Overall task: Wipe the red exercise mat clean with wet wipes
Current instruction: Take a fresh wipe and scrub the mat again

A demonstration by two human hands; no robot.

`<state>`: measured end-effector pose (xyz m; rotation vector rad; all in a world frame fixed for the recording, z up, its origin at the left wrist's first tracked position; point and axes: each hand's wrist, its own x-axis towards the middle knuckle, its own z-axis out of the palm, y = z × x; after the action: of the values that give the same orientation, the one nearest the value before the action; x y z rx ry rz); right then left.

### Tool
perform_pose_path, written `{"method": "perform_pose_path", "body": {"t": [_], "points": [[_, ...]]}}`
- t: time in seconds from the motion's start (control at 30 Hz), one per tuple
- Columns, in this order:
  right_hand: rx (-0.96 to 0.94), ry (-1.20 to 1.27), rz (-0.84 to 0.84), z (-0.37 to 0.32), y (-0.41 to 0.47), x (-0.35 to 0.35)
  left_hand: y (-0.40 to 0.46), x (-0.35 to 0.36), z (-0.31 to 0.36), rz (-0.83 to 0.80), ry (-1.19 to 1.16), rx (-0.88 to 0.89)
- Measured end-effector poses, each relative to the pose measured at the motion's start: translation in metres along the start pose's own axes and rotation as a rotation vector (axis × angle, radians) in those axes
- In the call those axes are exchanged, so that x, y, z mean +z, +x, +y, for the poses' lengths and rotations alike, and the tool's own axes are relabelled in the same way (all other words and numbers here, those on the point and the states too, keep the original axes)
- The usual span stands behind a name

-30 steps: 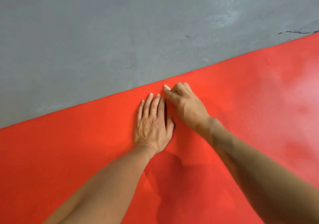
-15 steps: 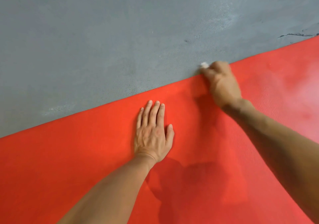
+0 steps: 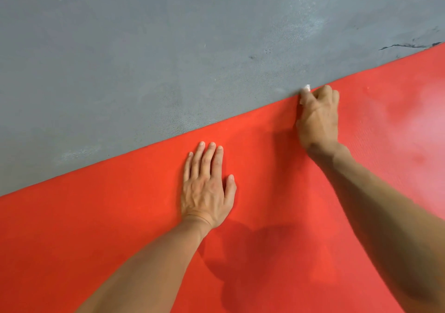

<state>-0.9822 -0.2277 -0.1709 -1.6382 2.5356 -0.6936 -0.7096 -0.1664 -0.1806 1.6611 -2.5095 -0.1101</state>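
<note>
The red exercise mat point(image 3: 120, 228) covers the lower half of the view, its far edge running diagonally up to the right. My left hand point(image 3: 207, 187) lies flat on the mat with straight fingers, pressing it down. My right hand point(image 3: 317, 117) is at the mat's far edge with its fingers curled round a white wet wipe point(image 3: 306, 88). Only a small corner of the wipe shows above the knuckles; the rest is hidden under the hand.
Grey concrete floor point(image 3: 168, 47) fills the upper half beyond the mat. A dark crack point(image 3: 407, 45) marks the floor at the upper right. The mat's right part point(image 3: 414, 124) looks paler and shiny.
My right hand slid with the wipe from beside my left hand up and to the right along the mat's far edge. My left hand has stayed flat on the mat.
</note>
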Motion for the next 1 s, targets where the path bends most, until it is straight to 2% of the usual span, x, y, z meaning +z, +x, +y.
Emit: {"method": "perform_pose_path", "body": {"t": [0.07,0.13,0.17,0.2,0.23,0.27,0.37,0.43,0.47,0.53,0.6,0.63,0.67,0.77,0.8,0.83,0.93,0.97,1.0], "points": [[-0.050,0.139,-0.036,-0.032,-0.026,0.007,0.000,0.000,0.000,0.004,0.004,0.002],[-0.350,0.258,-0.191,-0.059,-0.065,0.005,0.000,0.000,0.001,0.006,0.005,0.000],[-0.549,0.219,-0.277,-0.063,-0.079,0.002,0.001,0.000,0.001,0.006,0.007,0.001],[-0.688,0.190,-0.293,-0.056,-0.079,0.002,0.001,0.000,0.001,0.006,0.008,0.003],[-0.676,0.166,-0.292,-0.045,-0.068,0.000,0.001,0.000,0.001,0.005,0.009,0.006],[-0.543,0.155,-0.268,-0.032,-0.057,-0.002,0.001,0.000,0.001,0.003,0.010,0.008],[-0.070,0.111,-0.059,-0.010,-0.042,-0.001,0.000,0.001,0.000,0.002,0.015,0.006],[0.008,0.093,-0.079,-0.037,-0.065,0.005,0.000,0.000,0.001,-0.001,0.014,0.004],[-0.053,0.109,-0.123,-0.052,-0.082,0.009,0.001,0.000,0.001,0.001,0.011,0.003],[-0.335,0.139,-0.221,-0.068,-0.113,0.008,0.001,-0.001,0.000,0.009,0.004,0.000],[-0.565,0.112,-0.283,-0.050,-0.111,0.001,0.001,-0.001,0.001,0.005,0.002,-0.001],[-0.570,0.102,-0.255,-0.038,-0.101,-0.002,0.001,-0.001,0.001,0.005,0.005,0.000],[-0.496,0.092,-0.209,-0.024,-0.089,-0.005,0.001,0.000,0.001,0.005,0.010,0.001],[-0.076,0.123,-0.063,-0.011,-0.068,-0.004,0.001,0.001,0.001,0.002,0.022,-0.004],[-0.044,0.133,-0.050,-0.024,-0.075,-0.001,0.001,0.001,0.001,0.004,0.022,-0.005],[-0.095,0.157,-0.078,-0.040,-0.086,0.002,0.000,0.001,0.001,0.007,0.019,-0.005],[-0.539,0.235,-0.266,-0.060,-0.126,0.000,0.001,0.001,0.000,0.017,-0.001,0.000],[-0.621,0.228,-0.293,-0.049,-0.124,-0.005,0.001,0.001,0.001,0.016,0.004,0.001],[-0.612,0.200,-0.268,-0.037,-0.117,-0.008,0.001,0.000,0.001,0.013,0.012,0.003]]}}
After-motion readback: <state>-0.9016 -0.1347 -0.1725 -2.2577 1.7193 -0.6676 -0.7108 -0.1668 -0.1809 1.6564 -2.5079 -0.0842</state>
